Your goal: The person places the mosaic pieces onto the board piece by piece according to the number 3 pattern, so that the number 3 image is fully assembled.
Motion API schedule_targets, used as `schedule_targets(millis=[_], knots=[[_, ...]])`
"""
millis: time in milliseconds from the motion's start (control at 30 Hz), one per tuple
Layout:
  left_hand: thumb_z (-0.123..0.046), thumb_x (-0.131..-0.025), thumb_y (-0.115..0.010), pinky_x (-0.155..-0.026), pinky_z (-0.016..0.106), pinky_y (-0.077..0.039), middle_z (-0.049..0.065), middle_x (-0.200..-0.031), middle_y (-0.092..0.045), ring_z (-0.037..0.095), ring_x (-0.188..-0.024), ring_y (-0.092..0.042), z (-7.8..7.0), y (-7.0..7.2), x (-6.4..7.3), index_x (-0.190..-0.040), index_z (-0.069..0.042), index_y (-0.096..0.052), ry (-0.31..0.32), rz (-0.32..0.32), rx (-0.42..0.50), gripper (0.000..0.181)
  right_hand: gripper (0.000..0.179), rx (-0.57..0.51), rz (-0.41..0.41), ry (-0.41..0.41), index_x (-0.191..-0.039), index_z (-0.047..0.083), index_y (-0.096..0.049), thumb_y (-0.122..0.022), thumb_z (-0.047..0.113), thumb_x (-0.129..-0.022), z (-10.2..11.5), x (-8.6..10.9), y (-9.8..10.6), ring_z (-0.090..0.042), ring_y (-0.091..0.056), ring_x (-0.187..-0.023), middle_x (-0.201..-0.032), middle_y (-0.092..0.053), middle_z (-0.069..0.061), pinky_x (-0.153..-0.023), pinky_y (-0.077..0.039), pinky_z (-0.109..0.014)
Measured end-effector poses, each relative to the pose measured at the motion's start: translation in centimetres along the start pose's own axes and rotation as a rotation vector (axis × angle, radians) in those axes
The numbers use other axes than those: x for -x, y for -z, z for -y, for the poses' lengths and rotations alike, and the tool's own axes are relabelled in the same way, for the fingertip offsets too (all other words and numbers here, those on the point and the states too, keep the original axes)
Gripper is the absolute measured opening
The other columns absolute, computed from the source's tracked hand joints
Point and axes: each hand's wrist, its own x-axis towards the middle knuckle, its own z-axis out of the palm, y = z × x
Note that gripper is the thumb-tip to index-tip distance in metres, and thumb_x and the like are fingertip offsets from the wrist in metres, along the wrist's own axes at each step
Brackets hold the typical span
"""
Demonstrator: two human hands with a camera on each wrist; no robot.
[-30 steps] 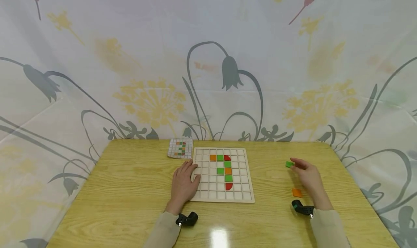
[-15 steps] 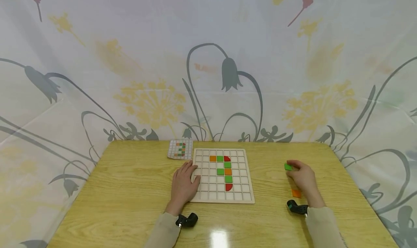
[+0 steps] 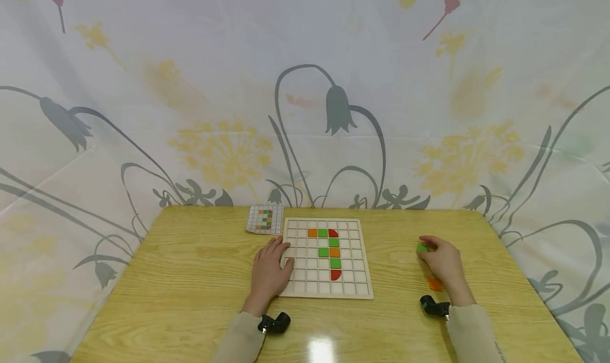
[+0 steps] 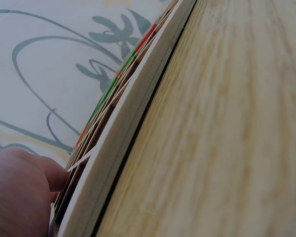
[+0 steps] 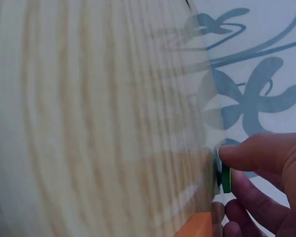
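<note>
My left hand (image 3: pixel 271 267) rests on the left edge of a white gridded board (image 3: pixel 305 286), its fingers extended. In the left wrist view the thumb (image 4: pixel 54 174) lies at the board's rim. Several tiles sit in the board's cells: green squares such as the green tile (image 3: pixel 335 263), orange squares such as the orange tile (image 3: pixel 312 232), and red rounded pieces such as the red tile (image 3: pixel 335 274). Off to the right, my right hand (image 3: pixel 444 261) pinches a green square tile (image 5: pixel 226 178) between thumb and fingers, partly covering it.
A small paper card (image 3: pixel 257 226) printed with a coloured grid lies behind the board's left corner. One loose orange tile (image 3: pixel 434 284) lies on the wooden table (image 3: pixel 181 289) beneath the right wrist. A patterned cloth (image 3: pixel 305 156) rises behind the table.
My right hand has shifted slightly left and towards me, its fingers closing further over the green tile, which has moved a little nearer. The left hand stays at the board.
</note>
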Motion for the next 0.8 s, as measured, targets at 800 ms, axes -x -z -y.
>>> schedule_targets(millis=[800], knots=[[-0.021, -0.095, -0.063, -0.110, 0.059, -0.030, 0.012, -0.147, -0.051, 0.034, -0.139, -0.040, 0.1, -0.2, 0.0, -0.126, -0.008, -0.066, -0.002, -0.014, 0.008, 0.034, 0.042, -0.070, 0.042, 0.061, -0.127, -0.008, -0.062, -0.071, 0.006, -0.088, 2.7, 0.7, -1.5, -0.031, -0.060, -0.094, -0.112, -0.066, -0.022, -0.065, -0.049, -0.028]])
